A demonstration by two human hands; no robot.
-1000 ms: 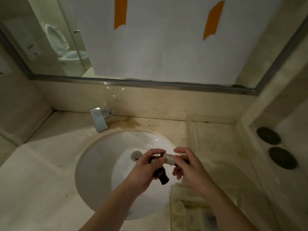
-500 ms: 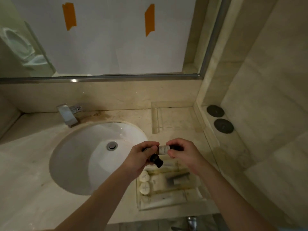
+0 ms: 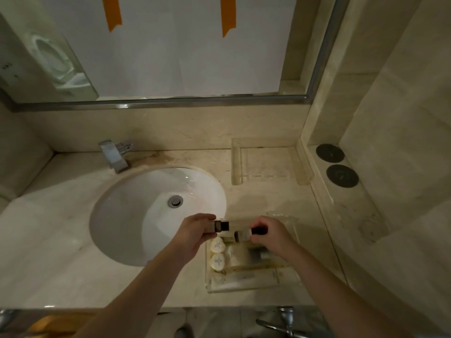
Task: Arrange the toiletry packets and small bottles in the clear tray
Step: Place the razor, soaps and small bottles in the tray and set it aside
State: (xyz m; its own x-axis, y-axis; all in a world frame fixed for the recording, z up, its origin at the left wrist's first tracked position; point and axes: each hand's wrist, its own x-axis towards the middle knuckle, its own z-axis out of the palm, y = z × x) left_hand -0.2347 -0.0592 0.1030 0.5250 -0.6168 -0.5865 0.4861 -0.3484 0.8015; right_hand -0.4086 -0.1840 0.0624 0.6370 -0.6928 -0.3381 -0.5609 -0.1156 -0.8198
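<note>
A clear tray (image 3: 296, 280) sits on the counter right of the sink, near the front edge. Inside lie two round white soaps (image 3: 218, 245), flat pale packets (image 3: 246, 278) and a dark-capped tube (image 3: 260, 253). My left hand (image 3: 195, 231) grips one small bottle with a dark cap (image 3: 220, 226) above the tray's left back corner. My right hand (image 3: 271, 234) grips a second small bottle (image 3: 242, 235) by its dark cap, held level over the tray's back part. The two bottles are slightly apart.
A white oval sink (image 3: 136, 215) with a chrome tap (image 3: 114, 156) fills the counter's left half. A second clear tray (image 3: 236, 164) stands at the back wall. Two dark round discs (image 3: 330, 153) lie on the right ledge. A mirror runs above.
The camera has swung right and down, bringing the tray into view. My hands have drawn apart, each holding its own bottle, and have come lower over the tray.
</note>
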